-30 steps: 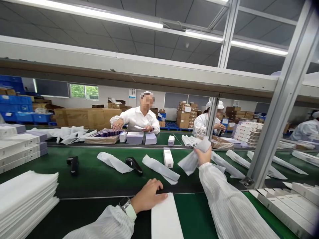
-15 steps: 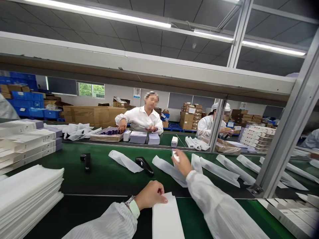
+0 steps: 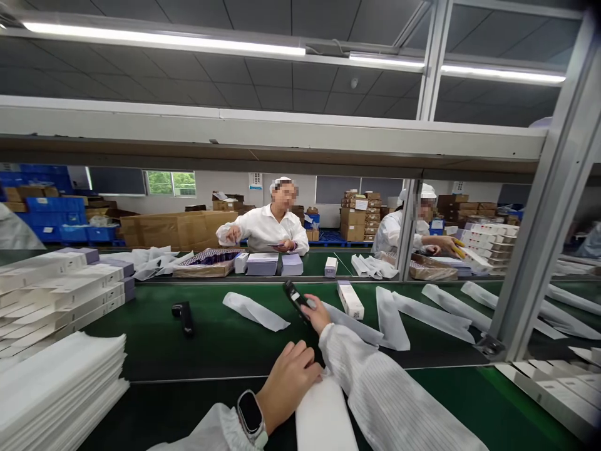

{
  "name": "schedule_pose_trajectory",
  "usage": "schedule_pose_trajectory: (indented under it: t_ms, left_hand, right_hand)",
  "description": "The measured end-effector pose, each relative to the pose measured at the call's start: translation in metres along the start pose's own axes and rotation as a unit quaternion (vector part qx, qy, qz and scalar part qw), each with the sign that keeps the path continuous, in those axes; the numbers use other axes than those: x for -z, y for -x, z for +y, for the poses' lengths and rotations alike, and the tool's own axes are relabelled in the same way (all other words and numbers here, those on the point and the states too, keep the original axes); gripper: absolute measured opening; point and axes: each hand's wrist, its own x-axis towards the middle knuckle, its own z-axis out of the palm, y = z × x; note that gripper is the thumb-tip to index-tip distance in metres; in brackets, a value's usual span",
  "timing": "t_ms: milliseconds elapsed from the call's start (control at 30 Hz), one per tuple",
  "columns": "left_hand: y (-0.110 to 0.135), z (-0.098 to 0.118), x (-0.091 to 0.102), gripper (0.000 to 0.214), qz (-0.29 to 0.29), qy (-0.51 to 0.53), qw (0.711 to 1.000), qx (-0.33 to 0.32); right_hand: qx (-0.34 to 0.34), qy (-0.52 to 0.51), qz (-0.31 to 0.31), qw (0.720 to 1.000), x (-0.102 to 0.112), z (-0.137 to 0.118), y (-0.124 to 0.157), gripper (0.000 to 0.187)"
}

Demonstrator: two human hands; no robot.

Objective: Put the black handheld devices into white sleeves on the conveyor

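Note:
My right hand (image 3: 319, 313) grips a black L-shaped handheld device (image 3: 295, 298), tilted just above the green belt. A white and lilac box (image 3: 350, 300) lies to its right on the belt. At the front, my left hand (image 3: 292, 379), with a watch on the wrist, has its fingers bent over the top end of a flat white packing sleeve (image 3: 323, 416); its fingertips are partly hidden. Another black device (image 3: 184, 318) rests farther left. Translucent white sleeves (image 3: 256, 311) lie along the belt, one partly behind my right hand.
A pile of white sheets (image 3: 61, 388) stands at left, with stacked white boxes (image 3: 61, 294) behind it. More boxes (image 3: 554, 394) are at right, near a metal post (image 3: 535, 200). A shelf (image 3: 263, 134) spans overhead. Two co-workers (image 3: 265, 228) sit opposite.
My right hand has put the small box down on the belt, moved left and picked up the black device. My left hand has turned over the sleeve's top end. The view has shifted slightly.

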Motion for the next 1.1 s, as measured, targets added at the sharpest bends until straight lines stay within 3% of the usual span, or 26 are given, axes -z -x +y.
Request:
schedule_pose_trajectory:
  t_ms: [100,167,233,400,500,600,900,1100]
  left_hand:
    - [0.0,-0.002,0.0,0.018,-0.012,0.04,0.999,0.015]
    - [0.0,-0.003,0.0,0.018,-0.022,0.074,0.996,0.044]
    - [0.0,-0.005,0.0,0.022,-0.032,0.096,0.993,0.067]
    - [0.005,-0.005,0.002,0.024,-0.028,0.12,0.99,0.067]
    - [0.011,-0.004,0.004,0.011,-0.009,0.115,0.992,0.056]
    - [0.014,-0.004,0.004,0.016,0.0,0.11,0.992,0.055]
    - [0.012,-0.002,0.008,0.014,-0.008,0.073,0.996,0.051]
    - [0.015,-0.004,0.004,0.016,0.027,0.06,0.996,0.059]
  right_hand:
    - [-0.033,-0.186,0.013,0.982,0.022,-0.02,0.007,0.069]
    - [-0.046,-0.327,-0.015,0.944,0.037,-0.037,0.017,0.09]
    - [-0.05,-0.389,-0.059,0.918,0.049,-0.053,0.03,0.1]
    - [-0.057,-0.378,-0.117,0.917,0.06,-0.076,0.057,0.102]
    - [-0.054,-0.37,-0.114,0.921,0.058,-0.081,0.064,0.101]
    - [-0.055,-0.366,-0.099,0.924,0.058,-0.083,0.067,0.1]
    - [-0.073,-0.344,-0.106,0.93,0.063,-0.075,0.068,0.094]
    - [-0.073,-0.316,-0.13,0.937,0.055,-0.065,0.073,0.082]
